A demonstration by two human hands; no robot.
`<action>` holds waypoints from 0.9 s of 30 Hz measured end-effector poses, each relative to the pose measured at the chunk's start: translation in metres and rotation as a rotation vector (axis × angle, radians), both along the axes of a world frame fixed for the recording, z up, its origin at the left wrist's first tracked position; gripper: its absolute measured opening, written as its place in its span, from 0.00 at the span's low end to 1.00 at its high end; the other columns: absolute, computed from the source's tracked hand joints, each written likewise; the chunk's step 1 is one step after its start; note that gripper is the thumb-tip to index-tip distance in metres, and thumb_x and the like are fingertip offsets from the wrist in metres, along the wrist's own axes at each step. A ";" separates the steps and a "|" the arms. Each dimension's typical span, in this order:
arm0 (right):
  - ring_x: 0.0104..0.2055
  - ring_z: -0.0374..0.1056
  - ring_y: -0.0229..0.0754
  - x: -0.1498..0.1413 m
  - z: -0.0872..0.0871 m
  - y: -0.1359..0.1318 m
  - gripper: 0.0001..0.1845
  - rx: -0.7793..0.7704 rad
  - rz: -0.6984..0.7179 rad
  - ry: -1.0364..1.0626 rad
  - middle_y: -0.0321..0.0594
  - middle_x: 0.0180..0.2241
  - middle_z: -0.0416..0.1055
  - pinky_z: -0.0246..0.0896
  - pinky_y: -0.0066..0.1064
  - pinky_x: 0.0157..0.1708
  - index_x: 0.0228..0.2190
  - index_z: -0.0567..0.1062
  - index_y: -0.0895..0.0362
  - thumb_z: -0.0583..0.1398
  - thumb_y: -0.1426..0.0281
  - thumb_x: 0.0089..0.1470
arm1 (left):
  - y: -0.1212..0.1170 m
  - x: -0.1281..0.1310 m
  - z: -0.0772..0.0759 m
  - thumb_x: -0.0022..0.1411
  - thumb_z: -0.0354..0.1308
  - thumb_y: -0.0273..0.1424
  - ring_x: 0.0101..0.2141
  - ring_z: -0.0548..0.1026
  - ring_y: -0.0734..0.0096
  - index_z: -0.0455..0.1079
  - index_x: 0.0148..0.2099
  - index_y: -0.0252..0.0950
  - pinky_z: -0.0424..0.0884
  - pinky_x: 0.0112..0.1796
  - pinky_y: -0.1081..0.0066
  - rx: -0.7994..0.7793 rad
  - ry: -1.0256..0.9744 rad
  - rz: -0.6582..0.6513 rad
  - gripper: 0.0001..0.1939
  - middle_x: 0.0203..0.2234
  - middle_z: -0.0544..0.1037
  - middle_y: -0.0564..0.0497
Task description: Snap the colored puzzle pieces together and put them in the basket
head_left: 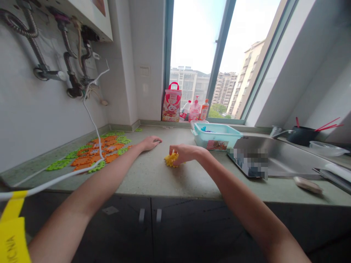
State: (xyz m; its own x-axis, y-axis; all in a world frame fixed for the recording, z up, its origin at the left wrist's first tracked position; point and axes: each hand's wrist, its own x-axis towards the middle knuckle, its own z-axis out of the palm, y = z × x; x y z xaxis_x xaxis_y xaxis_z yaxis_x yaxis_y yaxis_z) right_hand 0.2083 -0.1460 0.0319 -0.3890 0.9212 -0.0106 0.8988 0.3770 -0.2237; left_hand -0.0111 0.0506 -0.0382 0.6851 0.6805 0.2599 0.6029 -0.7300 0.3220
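My right hand [183, 152] reaches down onto the counter with its fingers curled around yellow bumpy-edged pieces [171, 159]. They look like a small pile, and the palm hides part of them. To the left, my left hand [150, 143] lies low on the countertop with its fingers stretched out and no toy piece in them. Flat orange pieces [87, 151] with toothed edges are spread beside my left forearm. Similar green pieces [58, 165] surround them. Just beyond my right hand stands a light teal plastic tub [200, 140] with some blue pieces inside.
A white cable [94, 128] hangs over the orange and green pieces. A steel sink [290, 157] lies to the right, with a blurred-out dark flat object [242, 168] at its near-left edge. Bottles [195, 110] and a red-handled box [172, 106] stand by the window.
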 end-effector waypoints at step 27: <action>0.40 0.73 0.45 0.019 -0.024 0.033 0.27 0.177 -0.029 0.000 0.40 0.38 0.79 0.61 0.28 0.35 0.46 0.78 0.51 0.72 0.62 0.43 | -0.004 0.000 0.004 0.65 0.50 0.35 0.56 0.75 0.61 0.78 0.55 0.40 0.67 0.58 0.67 0.033 0.013 0.011 0.21 0.55 0.79 0.48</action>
State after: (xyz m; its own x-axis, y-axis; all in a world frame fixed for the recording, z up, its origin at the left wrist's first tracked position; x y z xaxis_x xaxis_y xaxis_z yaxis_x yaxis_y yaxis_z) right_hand 0.2270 -0.1131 0.0084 -0.3621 0.9196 0.1525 0.9099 0.3842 -0.1564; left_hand -0.0112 0.0469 -0.0343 0.6810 0.6795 0.2731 0.6152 -0.7331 0.2899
